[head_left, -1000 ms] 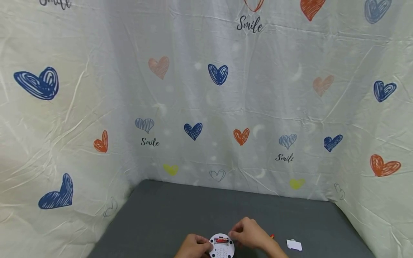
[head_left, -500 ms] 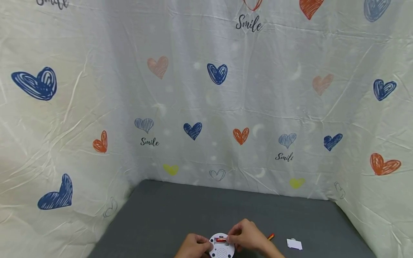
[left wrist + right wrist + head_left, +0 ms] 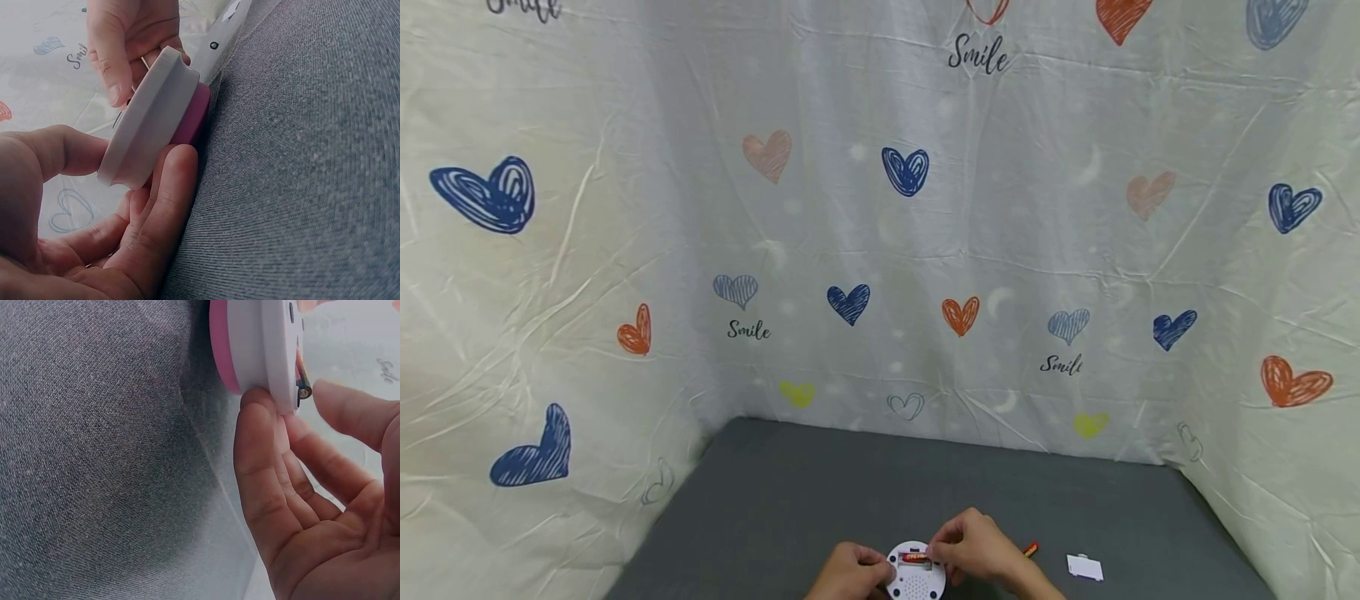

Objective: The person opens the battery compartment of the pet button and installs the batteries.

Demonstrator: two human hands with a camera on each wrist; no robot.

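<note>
Two bare hands (image 3: pixel 850 573), no sleeves

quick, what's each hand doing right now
Left hand: grips the round white device by its edge.
Right hand: pinches the battery in the device.

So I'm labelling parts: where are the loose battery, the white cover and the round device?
loose battery (image 3: pixel 1030 549), head view, its middle.
white cover (image 3: pixel 1084 568), head view, its flat face.
round device (image 3: pixel 150 115), left wrist view, its white rim.
</note>
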